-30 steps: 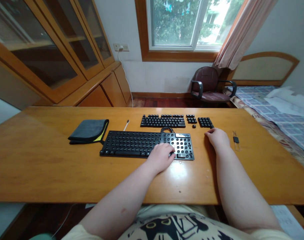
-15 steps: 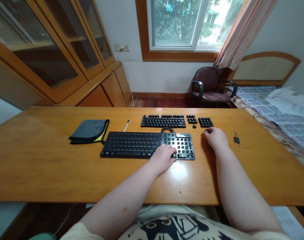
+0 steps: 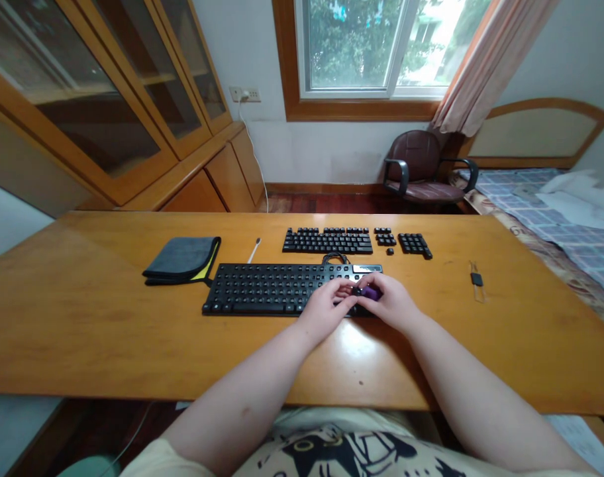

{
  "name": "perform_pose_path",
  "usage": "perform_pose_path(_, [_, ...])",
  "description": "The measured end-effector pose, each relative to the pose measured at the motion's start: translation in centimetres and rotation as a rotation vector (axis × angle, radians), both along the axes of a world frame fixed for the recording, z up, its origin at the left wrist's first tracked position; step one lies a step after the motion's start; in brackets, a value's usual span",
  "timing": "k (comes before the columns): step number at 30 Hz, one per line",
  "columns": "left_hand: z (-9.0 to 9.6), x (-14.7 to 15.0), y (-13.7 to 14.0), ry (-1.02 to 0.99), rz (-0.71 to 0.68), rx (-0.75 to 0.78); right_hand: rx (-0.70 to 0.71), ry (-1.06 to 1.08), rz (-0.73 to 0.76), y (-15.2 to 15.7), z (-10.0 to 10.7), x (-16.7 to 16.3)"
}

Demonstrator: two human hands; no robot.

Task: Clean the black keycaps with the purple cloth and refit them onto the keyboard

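The black keyboard [image 3: 262, 281] lies in front of me, with most of its keycaps off and the small switch stems showing. Above its right end both hands meet. Between the fingertips of my left hand [image 3: 326, 303], closed in a pinch, is a small black keycap [image 3: 356, 291]. My right hand [image 3: 392, 306] is closed around a small purple tool [image 3: 371, 293], whose end touches or nearly touches the keycap. What kind of tool it is cannot be made out. The hands hide the keyboard's lower right keys.
Behind the keyboard sit rows of removed keycaps [image 3: 328, 241], a number-pad group [image 3: 415, 244] and a single keycap [image 3: 390, 251]. A folded grey cloth [image 3: 181, 258] and a small white-handled brush [image 3: 253, 250] lie left. A wire keycap puller [image 3: 476, 279] lies right.
My right hand has come left from beside the number-pad keycaps to my left hand, bringing the purple tool. My left hand has come off the keyboard's lower right keys and now pinches a keycap.
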State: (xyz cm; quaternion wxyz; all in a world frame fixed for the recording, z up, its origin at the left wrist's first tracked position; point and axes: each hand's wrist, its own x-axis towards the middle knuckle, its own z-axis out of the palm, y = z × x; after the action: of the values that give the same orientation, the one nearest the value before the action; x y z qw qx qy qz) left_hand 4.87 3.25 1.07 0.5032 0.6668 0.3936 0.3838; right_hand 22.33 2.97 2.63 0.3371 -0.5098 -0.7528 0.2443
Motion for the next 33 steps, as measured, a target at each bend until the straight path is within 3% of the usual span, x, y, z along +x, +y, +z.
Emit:
perform_pose_path(7, [-0.6, 0.2, 0.5, -0.168, 0.096, -0.203, -0.016, 0.088, 0.072, -0.3, -0.2, 0.4])
perform_pose_path(11, [-0.6, 0.2, 0.5, -0.301, 0.118, -0.280, 0.040, 0.264, -0.123, 0.3, -0.6, 0.7])
perform_pose_path(14, [-0.6, 0.3, 0.6, -0.319, 0.129, -0.285, 0.127, 0.202, -0.275, 0.7, -0.6, 0.7])
perform_pose_path(17, [-0.4, 0.3, 0.6, -0.304, 0.128, -0.273, 0.125, 0.129, -0.321, 0.7, -0.3, 0.6])
perform_pose_path(20, [-0.3, 0.3, 0.6, -0.264, 0.142, -0.245, 0.093, 0.042, -0.254, 0.5, -0.1, 0.6])
perform_pose_path(27, [-0.2, 0.1, 0.9, -0.273, 0.201, -0.220, 0.125, -0.280, 0.172, 0.6, -0.1, 0.7])
perform_pose_path(29, [-0.1, 0.0, 0.9, -0.286, 0.216, -0.221, 0.136, -0.330, 0.159, 0.7, -0.3, 0.8])
perform_pose_path(33, [0.0, 0.0, 0.9, -0.326, 0.228, -0.248, 0.114, -0.324, -0.015, 0.6, -0.1, 1.1])
